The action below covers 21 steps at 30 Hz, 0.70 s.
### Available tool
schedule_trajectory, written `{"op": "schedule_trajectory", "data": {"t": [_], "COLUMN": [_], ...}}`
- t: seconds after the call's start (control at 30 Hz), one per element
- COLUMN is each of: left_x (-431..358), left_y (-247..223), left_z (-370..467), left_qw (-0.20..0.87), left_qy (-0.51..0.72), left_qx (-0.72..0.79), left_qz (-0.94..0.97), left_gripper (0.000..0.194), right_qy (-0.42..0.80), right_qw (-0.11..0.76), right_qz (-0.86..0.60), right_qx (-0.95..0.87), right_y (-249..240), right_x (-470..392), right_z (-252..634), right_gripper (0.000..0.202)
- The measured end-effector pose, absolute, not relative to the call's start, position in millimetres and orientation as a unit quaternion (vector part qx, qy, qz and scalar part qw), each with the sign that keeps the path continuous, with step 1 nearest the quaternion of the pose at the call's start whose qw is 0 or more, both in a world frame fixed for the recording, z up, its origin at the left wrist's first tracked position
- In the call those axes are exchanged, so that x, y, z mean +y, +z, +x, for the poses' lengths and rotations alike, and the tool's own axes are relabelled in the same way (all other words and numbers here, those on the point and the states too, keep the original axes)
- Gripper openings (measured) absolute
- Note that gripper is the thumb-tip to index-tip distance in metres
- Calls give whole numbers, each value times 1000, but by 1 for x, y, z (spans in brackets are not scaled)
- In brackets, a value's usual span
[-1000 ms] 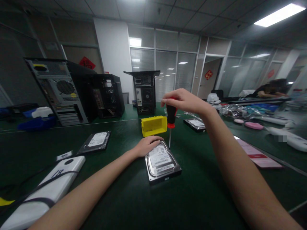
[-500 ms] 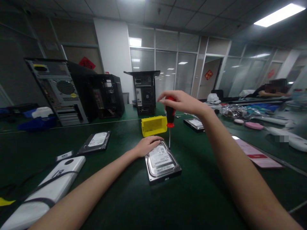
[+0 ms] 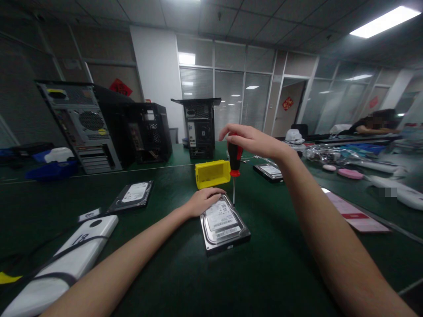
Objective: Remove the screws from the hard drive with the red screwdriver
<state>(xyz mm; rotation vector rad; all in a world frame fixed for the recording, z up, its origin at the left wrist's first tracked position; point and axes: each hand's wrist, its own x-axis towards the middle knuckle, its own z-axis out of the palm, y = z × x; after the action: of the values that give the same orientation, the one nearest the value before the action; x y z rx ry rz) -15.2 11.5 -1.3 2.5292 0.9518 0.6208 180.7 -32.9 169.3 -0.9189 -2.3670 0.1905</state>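
Note:
A hard drive (image 3: 220, 218) lies label side up on the green table in front of me. My left hand (image 3: 205, 200) is on its far left corner, fingers over the far edge, gripping it. Above the drive's far right edge stands an upright screwdriver (image 3: 235, 158) with a black and red handle. My right hand (image 3: 247, 138) is over the top of that handle, fingers bent around it. The screwdriver's tip meets the drive's far right edge; any screw there is too small to make out. Just beyond the drive sits a yellow plastic box (image 3: 213, 174), open toward me.
Other hard drives lie at left (image 3: 134, 195) and right (image 3: 269, 171). Computer cases (image 3: 89, 127) stand at the back. A white power bank (image 3: 66, 259) with a black cable is near left. A pink boxlike item (image 3: 357, 213) lies right, and a person (image 3: 373, 123) sits far right.
My right hand has shifted very slightly on the screwdriver handle. The hard drive, the screwdriver's tip and my left hand look unmoved.

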Motion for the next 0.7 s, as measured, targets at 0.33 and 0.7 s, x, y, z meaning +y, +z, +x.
{"op": "schedule_trajectory", "data": {"t": [0.33, 0.7], "left_x": [11, 10], "left_y": [0, 1], "left_z": [-15, -15], "left_qw": [184, 187], "left_qy": [216, 217], "left_qx": [338, 339], "left_qz": [897, 896], "left_gripper": [38, 37], "right_qy": [20, -63], "right_qw": [284, 282], "right_qz": [-343, -376], "right_qx": [-895, -881], "right_y": [169, 168], "right_x": [-29, -28], "right_z": [181, 179], "right_gripper": [31, 40]}}
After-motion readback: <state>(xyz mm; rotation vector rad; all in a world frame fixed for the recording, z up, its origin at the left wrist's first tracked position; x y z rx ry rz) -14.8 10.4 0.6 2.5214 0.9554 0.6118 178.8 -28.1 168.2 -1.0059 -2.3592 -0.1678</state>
